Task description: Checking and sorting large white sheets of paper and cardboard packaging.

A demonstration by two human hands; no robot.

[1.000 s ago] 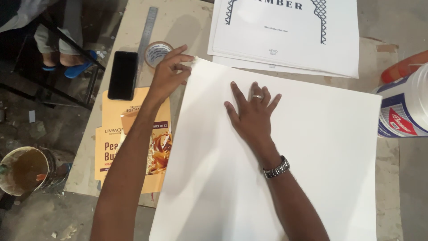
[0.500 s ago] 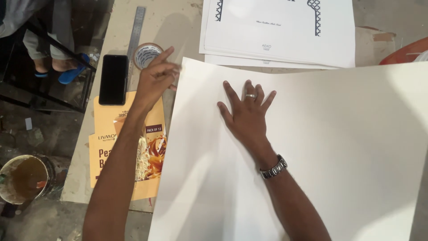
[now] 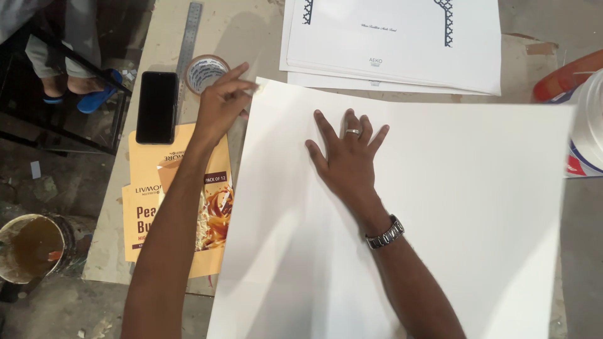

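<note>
Seen from the head camera, a person works over a large white sheet [image 3: 440, 220] spread across a bare workboard [image 3: 163, 56]. The right hand [image 3: 347, 157] lies flat on the sheet, palm down and fingers fanned wide, gripping nothing; it presses the paper a little in from the sheet's upper left corner. A ring shows on one finger and a metal wristwatch [image 3: 384, 233] circles the wrist, which also rests over the sheet.

The left hand [image 3: 221, 103] sits at the sheet's upper left corner, fingers curled together with the fingertips at the paper's edge. It looks to be pinching that corner, though the frame does not show clearly whether paper is actually caught between the fingers.

Just above the left hand, off the sheet's upper left corner, lies a roll of tape [image 3: 204, 71], with a steel ruler [image 3: 187, 39] running up from it. Left of the sheet's upper edge a black phone [image 3: 157, 107] lies face up on the board, its lower end on an orange printed pouch [image 3: 188, 207] that extends down beside the sheet's left edge, partly under the left forearm.

Above the sheet's top edge rests a stack of printed white pages [image 3: 402, 47] with patterned borders. At the sheet's right edge stands a white tub [image 3: 587, 135], an orange thing behind it. Far left of the sheet, on the floor, a used paint pot [image 3: 30, 248] and someone's blue sandal [image 3: 94, 94].
</note>
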